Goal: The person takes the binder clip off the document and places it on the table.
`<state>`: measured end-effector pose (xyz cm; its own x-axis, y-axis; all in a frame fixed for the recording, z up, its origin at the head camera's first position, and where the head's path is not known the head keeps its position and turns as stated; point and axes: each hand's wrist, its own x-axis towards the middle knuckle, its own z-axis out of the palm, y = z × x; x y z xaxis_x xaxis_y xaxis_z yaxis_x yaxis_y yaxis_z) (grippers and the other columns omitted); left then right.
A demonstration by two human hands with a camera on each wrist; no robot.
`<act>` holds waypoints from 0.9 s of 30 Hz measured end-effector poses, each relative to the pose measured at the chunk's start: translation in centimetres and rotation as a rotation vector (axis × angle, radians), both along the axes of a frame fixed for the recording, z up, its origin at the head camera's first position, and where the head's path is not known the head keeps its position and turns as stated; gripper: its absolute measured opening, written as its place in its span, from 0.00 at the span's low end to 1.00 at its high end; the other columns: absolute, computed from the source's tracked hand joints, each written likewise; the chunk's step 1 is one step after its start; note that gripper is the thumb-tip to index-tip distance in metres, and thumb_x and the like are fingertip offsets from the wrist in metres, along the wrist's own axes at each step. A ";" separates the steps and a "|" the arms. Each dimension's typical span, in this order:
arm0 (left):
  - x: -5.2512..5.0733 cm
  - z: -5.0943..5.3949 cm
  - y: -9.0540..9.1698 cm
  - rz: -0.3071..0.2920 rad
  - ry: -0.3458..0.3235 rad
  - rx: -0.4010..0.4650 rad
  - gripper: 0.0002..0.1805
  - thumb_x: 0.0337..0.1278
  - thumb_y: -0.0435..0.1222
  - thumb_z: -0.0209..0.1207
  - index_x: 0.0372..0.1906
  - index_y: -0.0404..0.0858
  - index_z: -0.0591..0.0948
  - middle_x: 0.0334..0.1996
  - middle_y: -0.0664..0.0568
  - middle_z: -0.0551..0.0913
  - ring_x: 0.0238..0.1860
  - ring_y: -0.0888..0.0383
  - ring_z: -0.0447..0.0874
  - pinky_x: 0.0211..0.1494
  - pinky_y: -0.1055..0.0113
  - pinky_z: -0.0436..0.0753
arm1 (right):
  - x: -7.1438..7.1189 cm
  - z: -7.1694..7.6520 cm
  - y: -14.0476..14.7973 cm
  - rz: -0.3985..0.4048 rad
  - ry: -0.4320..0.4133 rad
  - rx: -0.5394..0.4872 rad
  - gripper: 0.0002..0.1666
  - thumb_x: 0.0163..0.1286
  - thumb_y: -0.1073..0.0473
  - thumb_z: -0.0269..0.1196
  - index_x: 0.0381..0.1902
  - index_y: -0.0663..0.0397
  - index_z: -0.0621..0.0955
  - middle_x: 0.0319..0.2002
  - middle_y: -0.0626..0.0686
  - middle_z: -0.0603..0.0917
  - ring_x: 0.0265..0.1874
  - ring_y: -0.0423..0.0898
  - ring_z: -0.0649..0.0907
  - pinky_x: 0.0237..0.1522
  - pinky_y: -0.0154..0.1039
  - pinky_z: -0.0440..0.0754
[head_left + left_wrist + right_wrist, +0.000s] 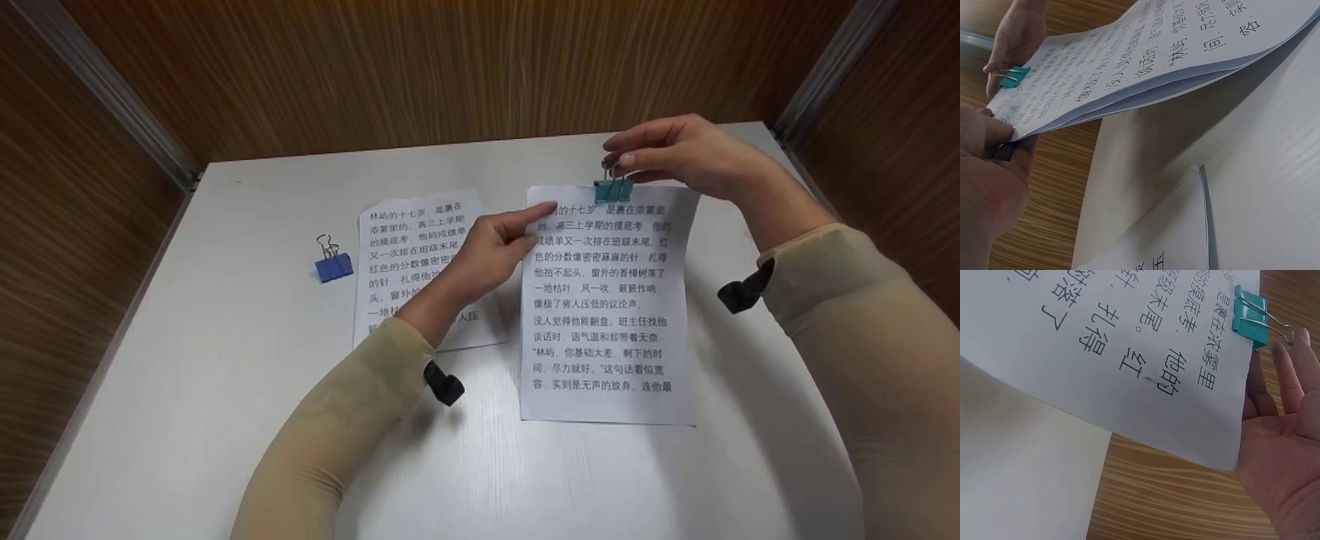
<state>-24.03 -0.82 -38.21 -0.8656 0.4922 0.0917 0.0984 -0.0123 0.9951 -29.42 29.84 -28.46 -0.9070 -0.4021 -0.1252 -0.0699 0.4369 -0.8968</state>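
A stack of printed sheets [604, 322] is held up off the table, its lower edges fanning slightly apart in the left wrist view. My left hand [484, 251] pinches its upper left edge between thumb and fingers. On the top edge sits a teal binder clip [613, 191], biting the paper, with its wire handles pointing up. My right hand [694, 157] has thumb and fingertips at those handles, pinching them. In the right wrist view the thumb tip meets the end of the clip's wire handle [1278, 323], and other fingers lie behind the paper.
A second printed stack [409, 225] lies on the white table [187, 390], partly under my left forearm. Left of it stands a blue binder clip [334, 266] with its handles up. Wood-grain panels [450, 67] border the table at the back and sides.
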 end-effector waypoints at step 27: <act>0.0 -0.4 -0.3 0.034 0.011 0.009 0.27 0.78 0.25 0.54 0.73 0.49 0.79 0.54 0.49 0.90 0.47 0.51 0.92 0.47 0.62 0.87 | 0.4 0.2 -1.6 -0.094 0.222 0.064 0.18 0.77 0.49 0.68 0.57 0.53 0.90 0.51 0.50 0.90 0.52 0.48 0.84 0.67 0.51 0.73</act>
<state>-24.03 -1.10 -38.65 -0.8807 0.4618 0.1054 0.1095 -0.0180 0.9938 -29.01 28.28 -28.30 -0.9481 -0.3124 0.0591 -0.2188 0.5062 -0.8342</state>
